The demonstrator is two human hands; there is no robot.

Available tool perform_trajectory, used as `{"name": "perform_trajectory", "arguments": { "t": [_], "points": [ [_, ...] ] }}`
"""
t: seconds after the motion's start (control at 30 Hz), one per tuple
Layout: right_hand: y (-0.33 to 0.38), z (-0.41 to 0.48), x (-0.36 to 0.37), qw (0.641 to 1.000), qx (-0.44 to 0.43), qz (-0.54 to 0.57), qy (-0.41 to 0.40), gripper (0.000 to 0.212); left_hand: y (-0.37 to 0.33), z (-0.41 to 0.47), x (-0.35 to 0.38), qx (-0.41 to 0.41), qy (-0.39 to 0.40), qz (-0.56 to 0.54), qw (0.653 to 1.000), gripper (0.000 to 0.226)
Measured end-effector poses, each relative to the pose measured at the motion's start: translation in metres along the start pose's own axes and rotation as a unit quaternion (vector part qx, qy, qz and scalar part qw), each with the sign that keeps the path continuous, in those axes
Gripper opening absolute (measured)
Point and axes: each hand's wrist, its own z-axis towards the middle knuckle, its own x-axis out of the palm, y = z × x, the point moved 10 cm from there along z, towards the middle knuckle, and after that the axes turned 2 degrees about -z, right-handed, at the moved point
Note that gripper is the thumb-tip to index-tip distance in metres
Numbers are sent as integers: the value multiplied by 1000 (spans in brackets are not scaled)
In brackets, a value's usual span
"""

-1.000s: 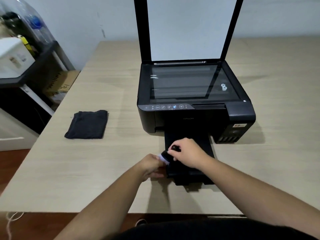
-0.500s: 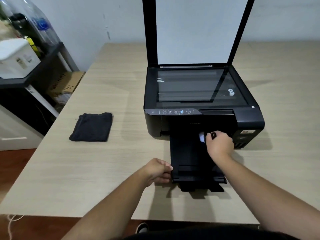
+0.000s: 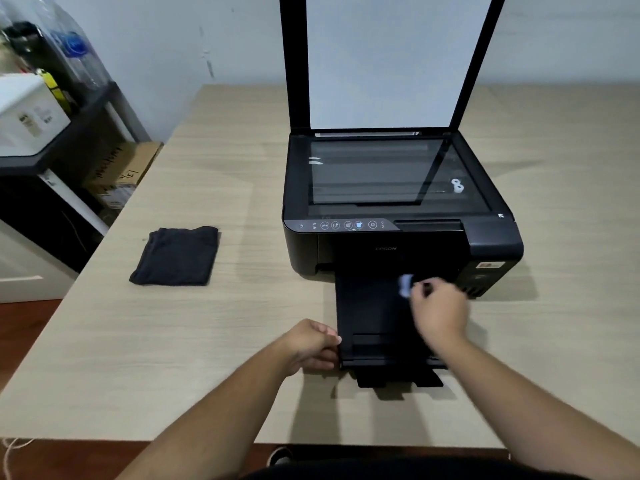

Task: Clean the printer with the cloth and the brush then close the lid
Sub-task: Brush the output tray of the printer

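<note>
Head view: small white-bristled brush [image 3: 406,285] over extended black plastic output tray [image 3: 374,317].
Right-hand grip [image 3: 440,313] pinches the brush; left-hand grip [image 3: 308,344] clasps the tray's left edge. Folded dark fabric cloth [image 3: 176,256] lies on pale wooden tabletop [image 3: 207,341], left of black printer [image 3: 398,251]; its lid [image 3: 381,60] stands raised.

I see a pale wood-grain counter [image 3: 207,341] running back to a plain whitish wall [image 3: 173,36]. Off its left edge stands a dark shelf unit [image 3: 86,112] with a white box [image 3: 27,112] on top and clear plastic bottles [image 3: 76,53] behind that box. A cardboard box [image 3: 121,168] sits lower in the unit. Reddish-brown floor [image 3: 20,323] shows below, with a thin white cord [image 3: 14,448] at my bottom left corner
</note>
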Motion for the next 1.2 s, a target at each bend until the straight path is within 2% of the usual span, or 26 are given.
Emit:
{"name": "perform_trajectory", "arguments": {
  "t": [0.1,0.13,0.3,0.33,0.37,0.4,0.47,0.5,0.57,0.63,0.7,0.77,0.87,0.9,1.03,1.07,1.13,1.2],
  "points": [
    [72,-63,62,979,-152,1,133,21,-1,2,-4,3,-6,26,1000,20],
    [79,-68,65,975,-169,-12,145,21,-2,3,-5,4,-7,30,1000,21],
    [-22,8,-11,998,19,-55,39,22,3,3,-1,-10,10,-3,1000,9],
    [-24,6,-14,998,15,-44,35,22,4,3,-1,-11,11,-9,1000,10],
    [-5,-5,-8,998,-21,-26,45,22,3,3,-1,-11,12,-13,1000,12],
    [22,-25,9,994,-71,-8,88,22,3,3,0,-10,14,-19,1000,14],
    [69,-78,51,966,-167,6,197,22,0,0,2,-3,21,-30,999,22],
    [80,-92,60,955,-195,8,225,22,-1,-1,2,-3,21,-27,999,25],
    [59,-69,47,967,-162,-11,198,21,2,-1,1,-13,22,-22,999,19],
    [6,-23,13,986,-64,-50,144,19,7,2,-2,-26,20,-22,999,6],
    [-32,-1,-15,995,4,-40,93,18,9,3,-4,-26,18,-38,999,6],
    [-4,-21,-5,993,-57,-7,108,17,7,2,-2,-26,23,-47,998,5],
    [57,-101,49,949,-191,8,252,19,2,0,4,-15,41,-39,998,14],
    [57,-103,50,947,-196,4,257,20,0,0,4,-15,42,-32,998,16],
    [-32,-15,-6,982,-41,-71,172,24,-7,-3,3,-12,18,-45,999,21],
    [-45,1,-21,985,-27,-78,150,27,-11,-4,3,-1,10,-52,999,20],
    [-32,18,-30,990,-63,-52,115,18,-18,-3,4,27,-10,-68,997,13],
    [1,20,-15,985,-123,-22,116,16,-21,-3,4,44,-28,-69,996,6]
  ]
}}
